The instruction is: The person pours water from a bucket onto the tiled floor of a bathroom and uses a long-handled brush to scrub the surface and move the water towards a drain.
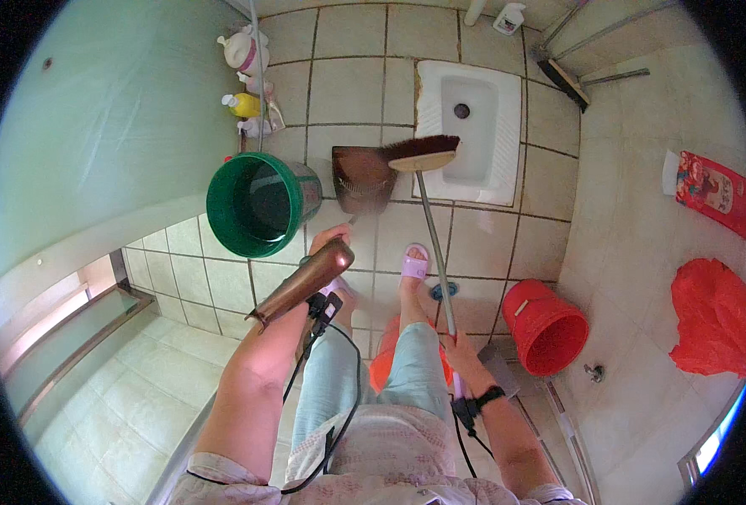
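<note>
My right hand [466,358] is closed round the pole of a broom [424,160]. Its light-coloured head with dark bristles is raised, overlapping the left edge of the squat toilet [492,135] in view. Forward and left, my left hand [331,239] closes around the handle of a brown dustpan [363,178], partly hidden behind a glossy brown tapered piece [306,282]. That piece crosses over my left forearm; whether it is the upper end of the dustpan's handle I cannot tell. The dustpan looks blurred, close to the tiles beside the green bucket [255,210].
Bottles [243,105] line the left wall beyond the green bucket, which holds dark liquid. On the right are a red bucket [546,328], a red bag [714,320] and a red packet [716,194]. Another broom [562,84] leans far right. Behind my legs sits another red container [387,358].
</note>
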Demonstrator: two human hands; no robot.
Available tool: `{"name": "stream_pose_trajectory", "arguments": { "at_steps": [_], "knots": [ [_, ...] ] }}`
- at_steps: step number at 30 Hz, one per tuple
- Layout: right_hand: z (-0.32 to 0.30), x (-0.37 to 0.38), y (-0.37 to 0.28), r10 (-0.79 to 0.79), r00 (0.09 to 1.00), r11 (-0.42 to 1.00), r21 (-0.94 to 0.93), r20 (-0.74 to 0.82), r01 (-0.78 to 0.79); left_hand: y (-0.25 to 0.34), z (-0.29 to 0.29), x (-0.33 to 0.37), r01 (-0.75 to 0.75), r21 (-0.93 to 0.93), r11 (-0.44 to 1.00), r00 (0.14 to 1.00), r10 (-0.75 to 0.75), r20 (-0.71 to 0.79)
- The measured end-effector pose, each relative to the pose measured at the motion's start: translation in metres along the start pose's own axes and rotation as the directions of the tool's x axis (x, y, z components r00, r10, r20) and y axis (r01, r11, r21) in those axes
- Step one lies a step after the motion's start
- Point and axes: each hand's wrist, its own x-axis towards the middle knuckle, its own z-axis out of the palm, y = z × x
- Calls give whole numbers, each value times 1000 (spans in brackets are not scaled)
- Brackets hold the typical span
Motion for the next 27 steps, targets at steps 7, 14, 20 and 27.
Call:
{"name": "stream_pose_trajectory", "arguments": {
  "at_steps": [7,14,20,27],
  "knots": [
    [-10,-64,32,73,965,997,-7,251,-73,-10,-8,-2,156,2,988,985,-155,68],
    [-37,39,-26,-135,990,957,-261,-27,123,7,0,-3,91,-181,979,995,-84,50],
    [-98,15,-22,-82,994,922,-384,-68,50,-16,-19,-1,40,-110,993,984,-20,177],
    [-167,-19,-30,-63,998,878,-476,-2,54,-14,-53,18,-122,225,967,944,43,326]
  ]
}}
